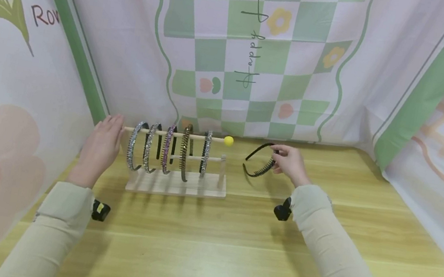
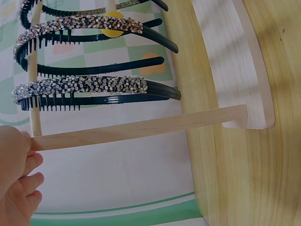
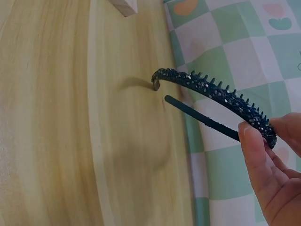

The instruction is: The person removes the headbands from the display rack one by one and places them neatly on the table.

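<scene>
Headband [image 3: 211,88] pinched in right hand [image 1: 290,163], right of rack [image 1: 207,188]

Position: headband is near the rack's right end, just beside it but apart, and appears clear of the table [image 1: 195,250], its shadow falling on the wood. Orientation: both tips point left, toward the rack; the curved crown is at the hand. Its long axis, crown to tips, runs roughly sideways, slanting slightly toward the person at the tips. Teeth show along the studded arm.

Right fingers: thumb and fingertips clamped on the crown, separated only by the band's thickness.

Left hand [image 1: 103,146]: touches the left end of the rack's upper bar [image 2: 34,89], where it meets the upright. Fingers lie close together; whether they grip cannot be told.

Five other headbands hang along that bar, tipped at right by a yellow ball [image 1: 228,141].
</scene>
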The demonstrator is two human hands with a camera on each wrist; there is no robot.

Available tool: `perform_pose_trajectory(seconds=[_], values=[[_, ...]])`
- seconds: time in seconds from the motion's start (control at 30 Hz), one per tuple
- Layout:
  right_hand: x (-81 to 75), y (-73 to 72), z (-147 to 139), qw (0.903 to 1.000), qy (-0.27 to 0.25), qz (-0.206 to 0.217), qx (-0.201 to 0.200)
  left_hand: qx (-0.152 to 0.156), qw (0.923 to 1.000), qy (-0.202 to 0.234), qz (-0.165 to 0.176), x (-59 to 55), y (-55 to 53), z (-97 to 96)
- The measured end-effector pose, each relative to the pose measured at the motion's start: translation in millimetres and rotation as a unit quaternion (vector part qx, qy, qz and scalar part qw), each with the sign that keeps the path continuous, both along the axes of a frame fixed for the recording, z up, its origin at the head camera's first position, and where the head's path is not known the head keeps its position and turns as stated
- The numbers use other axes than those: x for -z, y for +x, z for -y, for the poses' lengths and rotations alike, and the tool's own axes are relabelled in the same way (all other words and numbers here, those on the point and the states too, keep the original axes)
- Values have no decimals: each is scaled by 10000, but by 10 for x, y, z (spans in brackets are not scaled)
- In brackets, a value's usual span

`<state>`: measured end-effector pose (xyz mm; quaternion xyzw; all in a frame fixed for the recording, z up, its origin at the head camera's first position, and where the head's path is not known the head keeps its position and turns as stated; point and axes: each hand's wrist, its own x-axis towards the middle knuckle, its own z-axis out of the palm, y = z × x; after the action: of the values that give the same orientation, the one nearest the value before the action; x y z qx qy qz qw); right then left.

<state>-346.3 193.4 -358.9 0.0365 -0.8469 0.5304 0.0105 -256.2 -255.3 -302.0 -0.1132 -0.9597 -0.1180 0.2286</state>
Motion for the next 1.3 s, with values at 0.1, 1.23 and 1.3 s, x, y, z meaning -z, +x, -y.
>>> perform_pose_trajectory(seconds=[0.1, 1.23, 1.3], values=[[33, 6, -11, 9999, -22, 126, -39, -5, 10000, -10, 33, 2, -2, 1], [458, 36, 27, 9916, 452, 911, -802, -30, 9999, -22, 138, -16, 11, 2], [480, 36, 35, 9914, 395, 952, -807, -34, 9999, -20, 153, -17, 12, 1]])
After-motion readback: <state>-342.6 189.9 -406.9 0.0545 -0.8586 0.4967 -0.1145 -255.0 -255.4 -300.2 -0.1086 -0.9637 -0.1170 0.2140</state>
